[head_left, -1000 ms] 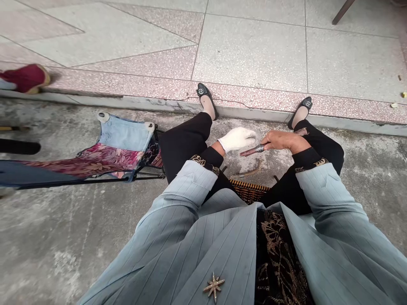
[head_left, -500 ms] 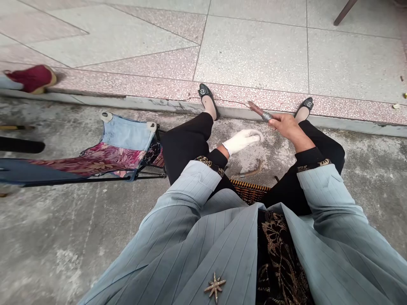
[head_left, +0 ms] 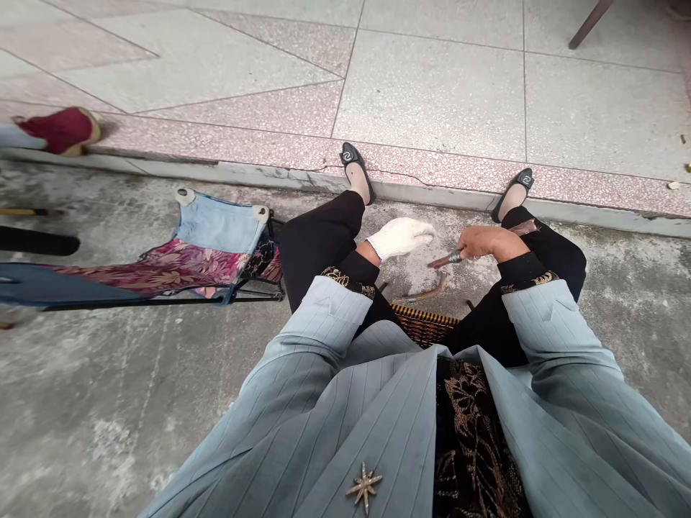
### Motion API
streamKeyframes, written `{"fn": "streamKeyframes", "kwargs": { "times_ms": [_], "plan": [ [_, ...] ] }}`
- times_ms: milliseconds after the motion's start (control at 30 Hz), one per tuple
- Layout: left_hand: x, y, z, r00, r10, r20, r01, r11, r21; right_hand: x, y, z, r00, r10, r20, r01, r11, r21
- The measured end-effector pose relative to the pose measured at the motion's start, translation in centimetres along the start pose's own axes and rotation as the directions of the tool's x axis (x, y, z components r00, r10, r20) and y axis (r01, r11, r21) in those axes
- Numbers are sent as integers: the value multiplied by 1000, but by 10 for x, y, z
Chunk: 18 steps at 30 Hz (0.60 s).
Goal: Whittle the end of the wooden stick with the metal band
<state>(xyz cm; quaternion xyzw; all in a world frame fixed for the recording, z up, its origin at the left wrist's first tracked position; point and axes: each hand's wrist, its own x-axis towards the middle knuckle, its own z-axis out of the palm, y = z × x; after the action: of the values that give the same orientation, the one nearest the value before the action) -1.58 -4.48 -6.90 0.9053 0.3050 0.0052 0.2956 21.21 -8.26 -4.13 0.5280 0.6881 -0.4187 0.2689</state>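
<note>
My right hand (head_left: pixel 479 242) is wrapped around a wire-bound tool (head_left: pixel 443 259). The tool's reddish-brown end points left, and a flat, brownish part shows past the wrist on the right. My left hand (head_left: pixel 402 239), in a white knitted glove, hovers left of the tool and apart from it. Its fingers are curled together; whatever may be in them is hidden. Below both hands, a curved brown stick-like piece (head_left: pixel 432 291) lies on the concrete between my legs.
A woven seat edge (head_left: pixel 421 324) shows between my thighs. To the left stands a folding chair (head_left: pixel 178 266) with denim and floral cloth. Ahead runs a tiled step (head_left: pixel 421 165) under my feet. Another person's red shoe (head_left: pixel 65 129) rests on it at far left.
My right hand swung the tool up and away, then brought it back down, turned leftward. My left hand drew slightly left, its fingers curling more. The other person's shoe shifts slightly right in view.
</note>
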Motion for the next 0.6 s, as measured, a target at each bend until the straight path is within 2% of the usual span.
{"fn": "streamKeyframes", "kwargs": {
  "times_ms": [67, 100, 167, 200, 267, 300, 333, 400, 433, 500, 567, 600],
  "plan": [
    [1, -4, -1, 999, -23, -31, 21, 997, -72, -8, 7, -2, 976, -191, 106, 168, 966, 198],
    [1, -5, -2, 998, -27, -50, 21, 992, -125, -13, 10, -3, 943, -314, 112, 267, 913, 309],
    [1, -5, -2, 995, -28, -97, 3, 967, -253, -24, 15, -7, 895, -445, -29, 401, 775, 489],
    [2, -4, -1, 992, -33, -120, -7, 949, -314, -28, 17, -8, 884, -434, -172, 452, 702, 551],
    [3, 0, 2, 987, -40, -157, -28, 914, -404, -31, 17, -9, 842, -303, -447, 537, 555, 636],
    [4, 2, 4, 985, -34, -167, -42, 900, -433, -30, 17, -8, 811, -210, -546, 571, 484, 663],
    [5, 5, 6, 986, -20, -168, -60, 888, -456, -26, 16, -7, 784, -120, -609, 595, 421, 684],
    [6, 9, 11, 988, 26, -153, -98, 870, -484, -14, 16, -5, 754, 20, -657, 614, 334, 715],
    [7, 11, 13, 989, 46, -143, -110, 866, -488, -8, 16, -4, 741, 79, -667, 615, 321, 720],
    [7, 14, 16, 990, 73, -125, -124, 873, -472, 4, 18, -5, 701, 191, -687, 603, 356, 714],
    [6, 18, 17, 988, 112, -108, -149, 885, -442, 11, 20, -8, 646, 290, -706, 552, 462, 694],
    [5, 20, 16, 986, 134, -101, -165, 889, -428, 13, 21, -10, 620, 324, -715, 498, 542, 678]
  ]
}}
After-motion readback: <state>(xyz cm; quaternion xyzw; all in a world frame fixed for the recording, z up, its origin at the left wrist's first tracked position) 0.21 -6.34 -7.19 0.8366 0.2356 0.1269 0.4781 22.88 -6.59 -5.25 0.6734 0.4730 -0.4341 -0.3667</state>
